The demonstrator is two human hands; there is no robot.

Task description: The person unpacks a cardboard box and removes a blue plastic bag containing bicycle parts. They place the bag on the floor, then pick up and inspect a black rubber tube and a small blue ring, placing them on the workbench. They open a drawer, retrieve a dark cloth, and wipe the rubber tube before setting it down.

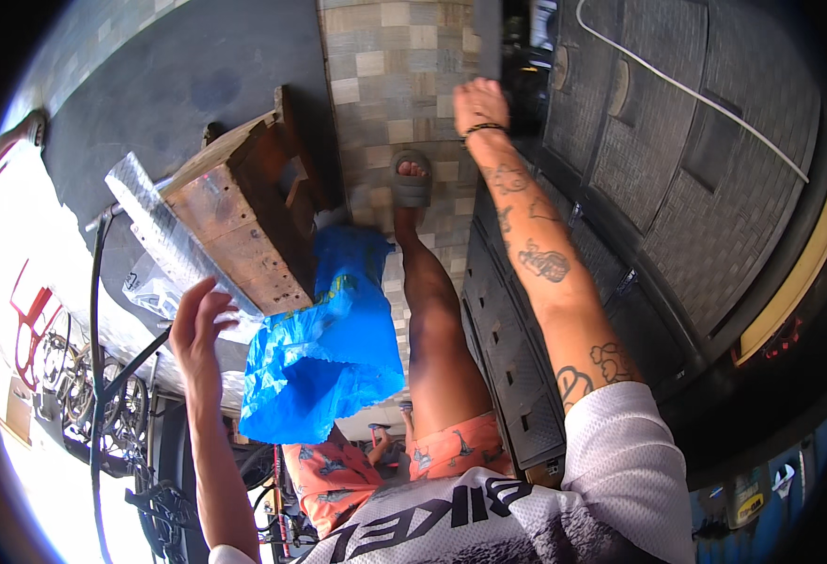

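My right hand, a dark band at its wrist, is stretched far forward with its fingers curled. It is at the near end of an open drawer's grey front, and appears to grip it; the fingertips are hidden. My left hand is raised at the left with fingers apart and slightly bent, holding nothing. Close to it are a strip of clear bubble wrap and a worn wooden box. A torn blue plastic bag hangs by the box's near corner, its mouth toward me.
A black cabinet with a ridged top and drawers runs along my right. A white cable lies across the top. Dark matting covers floor beyond the box, beside tiles. Bicycles stand at far left.
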